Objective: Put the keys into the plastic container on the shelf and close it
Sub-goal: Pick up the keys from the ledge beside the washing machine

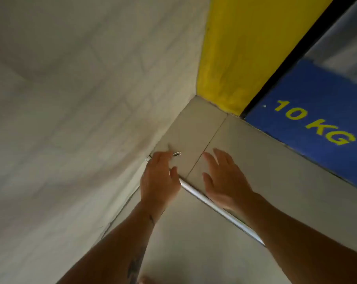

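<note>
Both hands reach down over the pale tiled floor [224,136] near the corner. The left hand [160,179] sits beside the white wall [71,99], its fingers [163,157] curled over a small metal piece, likely the keys [177,154], whose tip shows past them; whether they clamp it, cannot tell. The right hand [224,181] hovers flat, fingers spread, holding nothing. A white pipe [196,194] runs under both wrists. A blue panel [316,119] reads "10 KG".
</note>
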`<state>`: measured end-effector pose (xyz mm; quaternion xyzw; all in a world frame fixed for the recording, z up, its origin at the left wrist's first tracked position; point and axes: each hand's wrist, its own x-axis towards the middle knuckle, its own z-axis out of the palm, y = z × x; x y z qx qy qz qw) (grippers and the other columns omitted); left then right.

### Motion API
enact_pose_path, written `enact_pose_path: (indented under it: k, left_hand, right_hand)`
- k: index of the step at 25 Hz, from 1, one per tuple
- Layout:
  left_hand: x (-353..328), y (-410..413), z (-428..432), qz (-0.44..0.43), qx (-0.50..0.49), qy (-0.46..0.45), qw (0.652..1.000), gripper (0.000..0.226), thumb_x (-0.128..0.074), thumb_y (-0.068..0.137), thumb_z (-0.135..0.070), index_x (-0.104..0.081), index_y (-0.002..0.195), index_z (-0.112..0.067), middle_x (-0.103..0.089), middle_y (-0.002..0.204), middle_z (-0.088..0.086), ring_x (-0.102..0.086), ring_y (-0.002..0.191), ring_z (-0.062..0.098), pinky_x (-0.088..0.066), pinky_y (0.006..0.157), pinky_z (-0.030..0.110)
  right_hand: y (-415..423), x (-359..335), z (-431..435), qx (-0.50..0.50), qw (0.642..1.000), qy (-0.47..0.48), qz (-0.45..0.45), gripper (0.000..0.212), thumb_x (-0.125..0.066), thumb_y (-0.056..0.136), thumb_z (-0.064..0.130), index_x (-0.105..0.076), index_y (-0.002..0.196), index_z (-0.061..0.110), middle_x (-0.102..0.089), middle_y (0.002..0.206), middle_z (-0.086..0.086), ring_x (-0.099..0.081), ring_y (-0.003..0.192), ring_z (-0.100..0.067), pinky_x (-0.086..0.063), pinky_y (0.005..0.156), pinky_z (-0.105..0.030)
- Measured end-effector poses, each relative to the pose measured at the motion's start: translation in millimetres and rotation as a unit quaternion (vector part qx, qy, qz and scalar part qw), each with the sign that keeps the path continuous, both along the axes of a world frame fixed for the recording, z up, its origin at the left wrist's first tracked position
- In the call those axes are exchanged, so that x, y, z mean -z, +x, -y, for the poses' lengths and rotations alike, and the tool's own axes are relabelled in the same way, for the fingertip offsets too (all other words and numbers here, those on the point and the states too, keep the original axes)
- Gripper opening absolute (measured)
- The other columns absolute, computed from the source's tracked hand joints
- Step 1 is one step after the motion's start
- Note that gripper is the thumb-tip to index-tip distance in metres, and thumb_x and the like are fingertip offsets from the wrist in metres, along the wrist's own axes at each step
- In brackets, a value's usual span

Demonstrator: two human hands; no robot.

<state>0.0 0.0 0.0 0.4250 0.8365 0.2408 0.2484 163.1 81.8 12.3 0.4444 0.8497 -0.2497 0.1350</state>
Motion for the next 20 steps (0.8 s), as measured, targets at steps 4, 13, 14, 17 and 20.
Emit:
enact_pose_path:
  k: [4,13,14,17,20]
  left_hand:
    - [54.8,-7.9,-24.5,-0.094,0.063,-0.03,0.993,0.054,-0.065,0.082,-0.021,-0.046,0.134,-0.022,-0.044,0.137,0.002,-0.043,0.126,0.026,-0.044,0.1,0.039]
    - [100.5,-33.7,-33.1,-0.261,0.185,0.061,0.945,0.009,-0.059,0.088,-0.019,-0.06,0.093,-0.012,-0.054,0.105,0.013,-0.05,0.089,0.03,-0.038,0.079,0.04]
    - [99.6,-34.1,-32.0,-0.274,0.192,0.07,0.94,0.008,-0.059,0.088,-0.017,-0.059,0.093,-0.01,-0.055,0.105,0.014,-0.051,0.087,0.031,-0.037,0.077,0.04]
    - [85.6,-29.9,-25.5,-0.249,0.185,0.064,0.949,0.007,-0.05,0.091,-0.012,-0.056,0.093,-0.01,-0.057,0.103,0.009,-0.052,0.084,0.03,-0.035,0.074,0.037]
    - [52.9,-22.7,-13.1,-0.172,0.166,0.045,0.97,0.016,-0.04,0.093,-0.014,-0.056,0.096,-0.015,-0.064,0.086,0.0,-0.056,0.083,0.028,-0.036,0.073,0.035]
  right_hand:
    - [-10.1,63.0,-14.1,0.012,0.999,0.052,0.004,0.066,-0.036,0.096,0.04,-0.017,0.154,0.015,-0.012,0.162,-0.018,-0.009,0.15,-0.033,-0.02,0.12,-0.048]
    - [-10.0,115.1,-6.3,0.049,0.983,0.168,-0.047,0.069,-0.044,0.086,0.038,-0.035,0.149,0.011,-0.029,0.156,-0.021,-0.023,0.145,-0.037,-0.017,0.119,-0.051]
    - [-10.7,114.3,-6.0,0.051,0.984,0.163,-0.048,0.069,-0.044,0.085,0.038,-0.037,0.149,0.012,-0.03,0.155,-0.021,-0.023,0.145,-0.037,-0.017,0.119,-0.052]
    - [-10.8,108.2,-6.4,0.042,0.989,0.139,-0.027,0.069,-0.043,0.086,0.04,-0.034,0.149,0.013,-0.028,0.156,-0.02,-0.021,0.145,-0.037,-0.016,0.119,-0.052]
    - [-12.2,72.1,-22.9,0.011,0.998,0.049,0.026,0.07,-0.048,0.091,0.041,-0.023,0.152,0.018,-0.016,0.16,-0.012,-0.014,0.147,-0.031,-0.022,0.118,-0.045]
